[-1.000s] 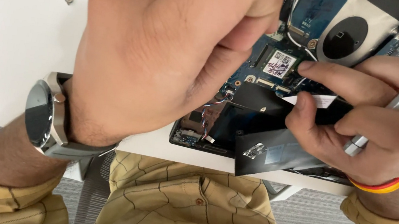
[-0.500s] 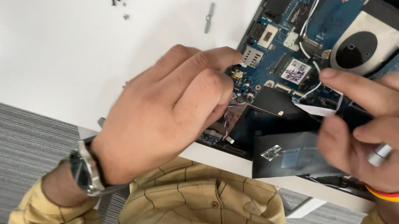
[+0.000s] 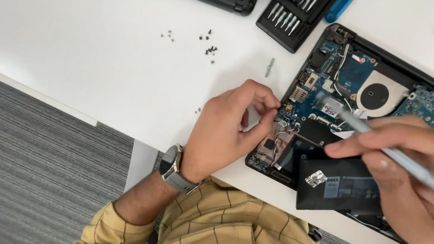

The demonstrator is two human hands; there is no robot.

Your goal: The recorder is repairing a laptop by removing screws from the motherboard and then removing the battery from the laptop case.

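- A person works inside an opened laptop (image 3: 391, 114) at the edge of a white table (image 3: 81, 48), its bottom cover off and the blue circuit board (image 3: 321, 96) exposed.
- The left hand (image 3: 227, 132) pinches thin wires (image 3: 283, 128) at the board's near-left corner, thumb and forefinger closed on them; a watch (image 3: 169, 163) sits on that wrist.
- The right hand (image 3: 416, 182) grips a slim silver screwdriver (image 3: 386, 150), tip lowered toward a small card just beyond the left fingertips (the exact contact point is blurred).
- Judged from this, the step in hand is freeing or seating a part on the board; the next move calls for a steady tip and wires held aside.
- A black battery (image 3: 340, 183) lies under the right hand, close to the table's near edge, with little margin there.
- Open tabletop lies to the left hand's outer side; loose screws (image 3: 210, 48) and a bit set (image 3: 293, 12) sit farther ahead of it.
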